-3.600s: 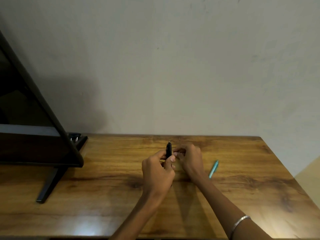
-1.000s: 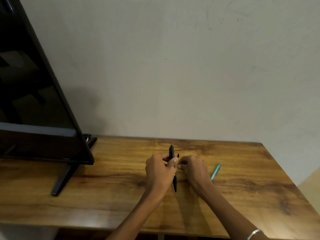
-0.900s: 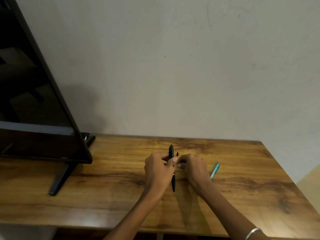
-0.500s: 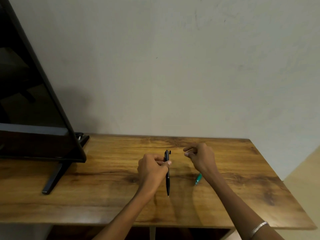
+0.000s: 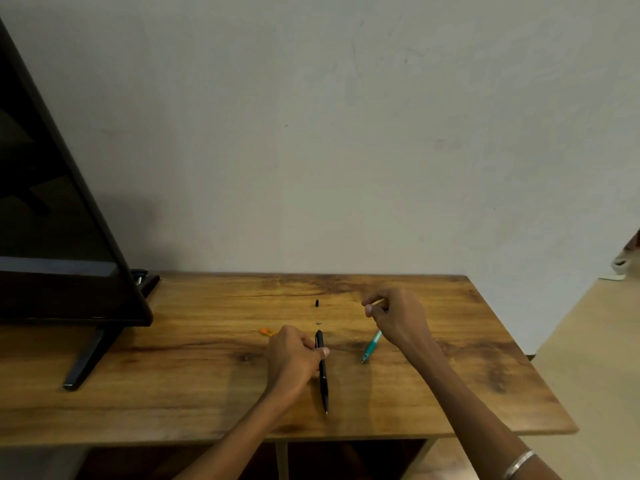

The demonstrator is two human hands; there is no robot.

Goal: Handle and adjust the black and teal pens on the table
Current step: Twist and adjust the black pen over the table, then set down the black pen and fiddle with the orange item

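1. At the far left a dark screen (image 5: 52,237) stands on the table (image 5: 173,393), well apart from the work and of no use to it.
2. A small orange bit (image 5: 266,330) lies just left of the left hand; what it is cannot be told.
3. The left hand (image 5: 294,355) is curled, thumb and fingers pinching the upper part of the black pen (image 5: 322,368). The pen's long axis runs nearly straight away from the person, tip toward the near edge and blunt end toward the wall. Whether the tip rests on the wood or hangs just above it cannot be told.
4. Beyond the pen's blunt end, toward the wall, a small black piece (image 5: 317,302) sits alone on the table, with a tinier dark speck (image 5: 318,322) between it and the pen. The piece looks like a part off the pen, though that is a guess.
5. The teal pen (image 5: 370,348) lies flat between the hands, slanted, its tip toward the near left and its far end hidden under the right hand.
6. The right hand (image 5: 398,317) hovers over that far end, fingers curled, thumb and forefinger pressed together as if on something thin; what they hold, if anything, cannot be made out.
7. The coming move likely turns on this: the loose piece lies straight along the black pen's axis, about as near to one hand as the other.
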